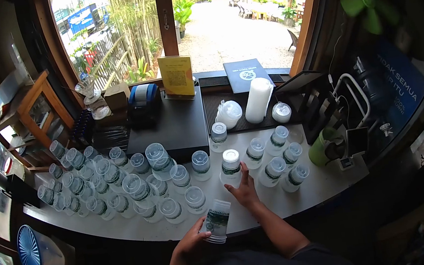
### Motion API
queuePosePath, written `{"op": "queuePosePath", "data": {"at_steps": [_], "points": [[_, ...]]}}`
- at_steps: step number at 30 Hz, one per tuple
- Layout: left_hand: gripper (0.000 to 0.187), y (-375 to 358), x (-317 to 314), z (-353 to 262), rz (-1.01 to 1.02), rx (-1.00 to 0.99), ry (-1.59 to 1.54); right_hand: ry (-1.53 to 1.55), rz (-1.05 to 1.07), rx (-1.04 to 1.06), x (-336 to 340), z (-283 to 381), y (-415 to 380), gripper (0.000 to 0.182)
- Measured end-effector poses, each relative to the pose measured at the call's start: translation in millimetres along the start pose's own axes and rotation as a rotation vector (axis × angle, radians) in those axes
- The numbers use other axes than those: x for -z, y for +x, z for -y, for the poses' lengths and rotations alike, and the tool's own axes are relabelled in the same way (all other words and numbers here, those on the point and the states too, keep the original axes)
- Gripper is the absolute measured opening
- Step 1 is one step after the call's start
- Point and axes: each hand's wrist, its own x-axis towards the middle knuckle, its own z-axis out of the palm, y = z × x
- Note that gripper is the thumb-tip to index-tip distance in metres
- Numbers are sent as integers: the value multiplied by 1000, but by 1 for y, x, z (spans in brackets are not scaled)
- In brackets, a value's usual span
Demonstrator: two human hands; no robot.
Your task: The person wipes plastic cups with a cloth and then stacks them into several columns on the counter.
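- Left hand (pixel 192 237) clamped on a clear, green-printed plastic cup stack (pixel 217 222)!
- Right hand (pixel 244 191), fingers spread, at an upturned clear plastic cup (pixel 229 173) on the white desk (pixel 274 202); grip unclear!

Cup cluster (pixel 135 185) on the left of the tabletop (pixel 331 181), smaller cup group (pixel 275 168) on its right, cup stack (pixel 217 222) in the left hand (pixel 192 238) before it, sign (pixel 178 77) on a box (pixel 169 133) behind, window (pixel 230 28) beyond.

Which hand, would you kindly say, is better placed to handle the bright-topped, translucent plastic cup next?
Probably the right hand: it is right at the bright-topped cup, while the left hand holds stacked translucent plastic cups.
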Motion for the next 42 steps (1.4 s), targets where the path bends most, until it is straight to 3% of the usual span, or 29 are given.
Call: {"op": "queuePosePath", "data": {"at_steps": [2, 6, 9, 12, 13, 16, 17, 20, 22, 31, 34, 42], "points": [[95, 0, 4, 3, -40, -1, -53, -127, -76, 52, -10, -13, 4, 103], [90, 13, -1, 11, -44, -186, -27, -85, -145, 99, -11, -13, 0, 93], [92, 27, -12, 7, -49, -232, 16, 192, -101, -114, 4, -6, -21, 94], [97, 33, -24, 0, -66, -217, 89, 1040, 243, -513, 46, 29, -50, 97], [99, 37, -28, -3, -61, -228, 102, 975, 394, -464, 53, 29, -62, 105], [110, 48, -37, -7, 17, -232, 132, 761, 525, -347, 55, 28, -84, 109], [112, 55, -35, -2, 36, -240, 140, 879, 510, -437, 61, 33, -83, 117], [120, 68, -35, 1, 69, -249, 133, 932, 492, -302, 64, 27, -85, 120], [122, 67, -43, -11, 65, -247, 110, 958, 478, -380, 71, 34, -84, 122], [107, 75, -55, -26, 64, -223, 82, 975, 453, -370, 84, 32, -76, 125], [116, 73, -55, -27, 59, -237, 92, 976, 471, -355, 86, 32, -72, 126], [99, 49, -51, -41, -27, -189, 125, 959, 523, -333, 67, 36, -64, 122]]}}
